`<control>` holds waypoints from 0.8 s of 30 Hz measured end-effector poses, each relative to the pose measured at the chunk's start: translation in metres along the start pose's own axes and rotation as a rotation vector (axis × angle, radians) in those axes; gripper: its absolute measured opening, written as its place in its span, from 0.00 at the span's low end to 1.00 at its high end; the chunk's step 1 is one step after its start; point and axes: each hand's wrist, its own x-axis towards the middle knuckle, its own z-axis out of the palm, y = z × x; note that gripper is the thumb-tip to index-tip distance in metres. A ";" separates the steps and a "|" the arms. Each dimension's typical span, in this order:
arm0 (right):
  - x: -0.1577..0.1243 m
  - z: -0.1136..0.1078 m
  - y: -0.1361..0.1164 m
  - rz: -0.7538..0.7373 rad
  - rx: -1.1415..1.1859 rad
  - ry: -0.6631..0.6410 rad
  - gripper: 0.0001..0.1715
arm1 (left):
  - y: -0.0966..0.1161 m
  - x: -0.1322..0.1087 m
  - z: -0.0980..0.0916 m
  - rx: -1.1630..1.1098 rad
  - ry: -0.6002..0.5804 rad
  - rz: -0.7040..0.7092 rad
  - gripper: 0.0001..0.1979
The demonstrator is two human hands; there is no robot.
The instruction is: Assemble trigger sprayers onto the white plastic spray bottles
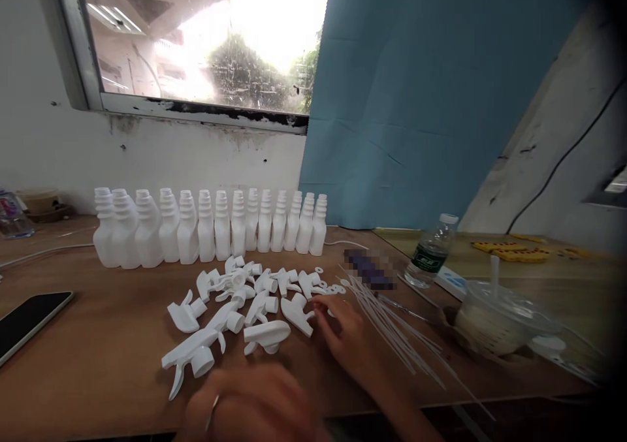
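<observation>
My right hand point(345, 331) is low over the table, thumb and fingertips drawn together beside a white trigger spray head point(296, 313). Whatever is between those fingertips is too small to make out. Several flat white washer rings point(336, 289) lie just beyond it. My left hand point(252, 396), with a thin bracelet at the wrist, is smeared by motion near the front edge, and its fingers are unclear. More trigger spray heads point(196, 350) lie in a loose heap in front of both hands. Thin white tubes point(392, 328) fan out right of my right hand.
White bottles without caps point(189, 230) stand in a row along the wall. To the right are a water bottle point(431, 252) and a lidded cup with a straw point(494, 318). A phone point(32, 321) lies at the left. A blurred-out purple item point(367, 269) sits behind the tubes.
</observation>
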 end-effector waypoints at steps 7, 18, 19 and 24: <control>-0.006 -0.016 0.045 0.072 -0.295 -0.085 0.16 | -0.018 0.056 0.007 0.278 0.234 -0.180 0.16; -0.002 -0.015 0.039 0.095 -0.163 -0.060 0.03 | -0.019 0.035 0.021 -0.404 0.321 -0.429 0.10; -0.001 -0.016 0.036 0.093 -0.121 -0.043 0.03 | -0.018 0.035 0.023 -0.503 0.307 -0.445 0.12; 0.000 -0.020 0.002 0.119 0.178 0.005 0.05 | -0.019 0.034 0.022 -0.582 0.179 -0.385 0.15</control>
